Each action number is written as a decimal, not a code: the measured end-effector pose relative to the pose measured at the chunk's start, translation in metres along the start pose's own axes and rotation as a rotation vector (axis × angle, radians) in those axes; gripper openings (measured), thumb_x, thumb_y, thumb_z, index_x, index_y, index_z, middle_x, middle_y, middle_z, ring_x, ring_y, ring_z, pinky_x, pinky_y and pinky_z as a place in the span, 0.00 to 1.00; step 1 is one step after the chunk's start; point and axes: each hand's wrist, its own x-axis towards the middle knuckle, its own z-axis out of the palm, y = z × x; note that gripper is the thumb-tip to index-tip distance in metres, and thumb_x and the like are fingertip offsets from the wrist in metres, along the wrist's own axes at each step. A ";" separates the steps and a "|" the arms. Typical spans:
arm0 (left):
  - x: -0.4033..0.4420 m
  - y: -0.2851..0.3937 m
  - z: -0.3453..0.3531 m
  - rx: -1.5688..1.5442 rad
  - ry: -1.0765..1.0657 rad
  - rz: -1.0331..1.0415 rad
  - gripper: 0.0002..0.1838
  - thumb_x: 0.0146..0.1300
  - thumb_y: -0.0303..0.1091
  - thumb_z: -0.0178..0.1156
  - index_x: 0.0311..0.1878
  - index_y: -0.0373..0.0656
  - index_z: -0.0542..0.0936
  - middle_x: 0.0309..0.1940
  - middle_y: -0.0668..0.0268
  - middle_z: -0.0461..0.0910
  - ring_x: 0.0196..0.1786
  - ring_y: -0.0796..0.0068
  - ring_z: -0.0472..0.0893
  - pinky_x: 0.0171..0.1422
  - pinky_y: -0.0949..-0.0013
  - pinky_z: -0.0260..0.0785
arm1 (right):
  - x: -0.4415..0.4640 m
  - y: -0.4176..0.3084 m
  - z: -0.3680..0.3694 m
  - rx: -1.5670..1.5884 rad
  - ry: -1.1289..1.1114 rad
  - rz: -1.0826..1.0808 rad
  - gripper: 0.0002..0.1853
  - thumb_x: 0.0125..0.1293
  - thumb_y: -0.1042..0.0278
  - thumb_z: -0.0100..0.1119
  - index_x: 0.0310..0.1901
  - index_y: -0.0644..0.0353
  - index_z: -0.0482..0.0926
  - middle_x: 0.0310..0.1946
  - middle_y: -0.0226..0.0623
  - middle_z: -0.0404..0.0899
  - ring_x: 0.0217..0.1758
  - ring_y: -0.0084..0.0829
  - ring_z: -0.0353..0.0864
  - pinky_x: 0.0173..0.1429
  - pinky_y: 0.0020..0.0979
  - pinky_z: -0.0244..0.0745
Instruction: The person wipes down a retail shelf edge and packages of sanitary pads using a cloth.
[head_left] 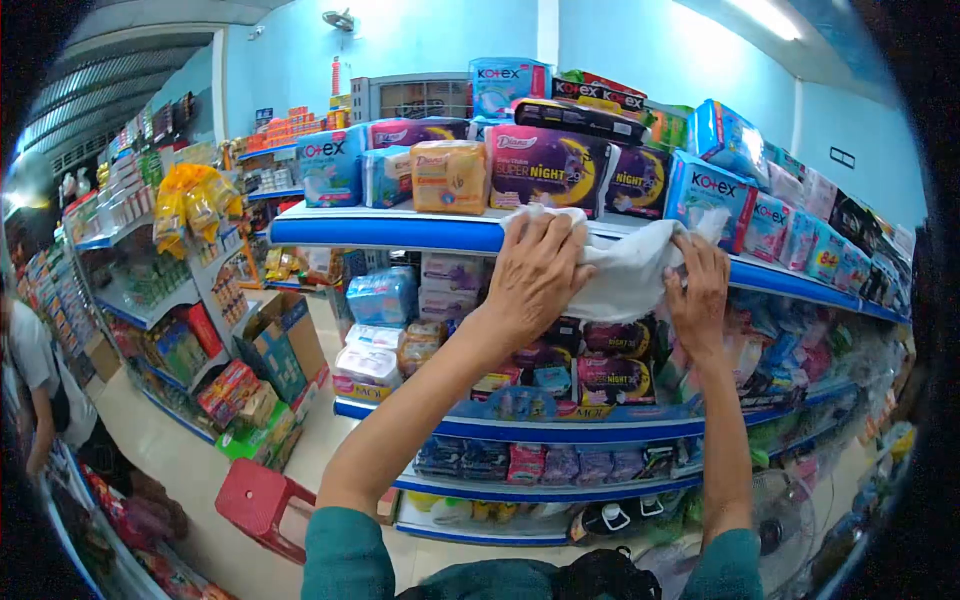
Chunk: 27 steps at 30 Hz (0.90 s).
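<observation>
A white cloth (628, 272) is stretched between my two hands at the front edge of the top shelf (390, 233). My left hand (540, 270) has its fingers bent over the cloth's left end, close to the purple Super Night pack (545, 170). The cloth's right end is held by my right hand (698, 290), in front of the blue Kotex pack (708, 200). Part of the blue shelf edge is hidden behind the cloth. An orange Diana pack (449, 177) stands left of my left hand.
Lower shelves (560, 428) hold more packs. A red stool (262, 500) stands on the floor at lower left, near cardboard boxes (285, 340). Yellow bags (197, 205) hang from a shelf at left. Another person (45, 370) is at the far left edge.
</observation>
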 end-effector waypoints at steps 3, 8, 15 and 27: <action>0.004 -0.005 -0.001 -0.033 0.037 0.014 0.22 0.56 0.40 0.60 0.52 0.39 0.73 0.47 0.58 0.75 0.51 0.60 0.74 0.58 0.58 0.62 | 0.011 -0.008 0.006 0.051 -0.014 -0.099 0.25 0.58 0.61 0.53 0.56 0.63 0.69 0.50 0.47 0.71 0.56 0.48 0.66 0.64 0.45 0.56; 0.000 -0.011 -0.005 -0.014 0.036 -0.005 0.19 0.55 0.37 0.60 0.49 0.42 0.74 0.44 0.61 0.76 0.49 0.61 0.74 0.57 0.58 0.62 | 0.030 -0.033 0.004 0.222 -0.061 -0.190 0.25 0.56 0.65 0.56 0.55 0.63 0.70 0.48 0.46 0.72 0.54 0.46 0.69 0.62 0.43 0.59; -0.005 -0.027 -0.008 0.039 0.076 -0.038 0.16 0.55 0.38 0.60 0.47 0.45 0.75 0.41 0.63 0.76 0.48 0.61 0.74 0.54 0.60 0.63 | 0.046 -0.030 0.015 0.216 -0.240 -0.196 0.21 0.60 0.65 0.55 0.55 0.63 0.71 0.51 0.45 0.75 0.54 0.43 0.72 0.60 0.41 0.61; -0.027 -0.040 -0.014 0.088 0.158 0.054 0.18 0.54 0.27 0.53 0.50 0.44 0.76 0.51 0.62 0.76 0.58 0.63 0.73 0.64 0.61 0.61 | 0.032 -0.032 0.024 0.287 -0.058 -0.076 0.13 0.62 0.74 0.51 0.48 0.63 0.77 0.48 0.49 0.78 0.51 0.48 0.76 0.55 0.42 0.69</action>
